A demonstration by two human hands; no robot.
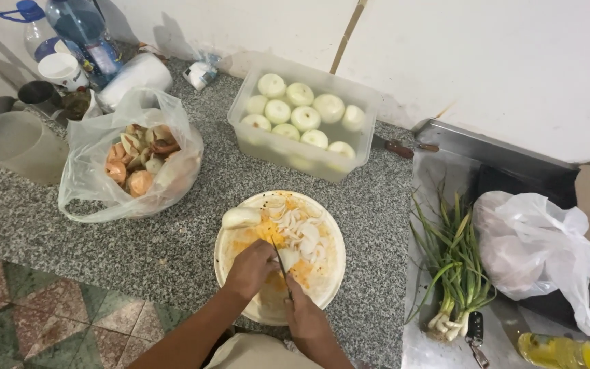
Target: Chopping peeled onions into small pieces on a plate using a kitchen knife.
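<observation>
A round cream cutting board (237,263) lies on the granite counter, covered with sliced white onion (302,236). An uncut onion piece (240,217) rests at the board's upper left. My left hand (252,268) presses down on an onion piece (288,259) near the board's middle. In my right hand (305,316) is a knife (282,265), its blade pointing away from me against that piece.
A clear tub (303,158) of peeled onions stands behind the board. A plastic bag of onion peels (131,164) sits left. Green onions (453,263), a white bag (534,249), keys (474,333) and an oil bottle (568,352) lie right. Bottles and cups crowd the back left.
</observation>
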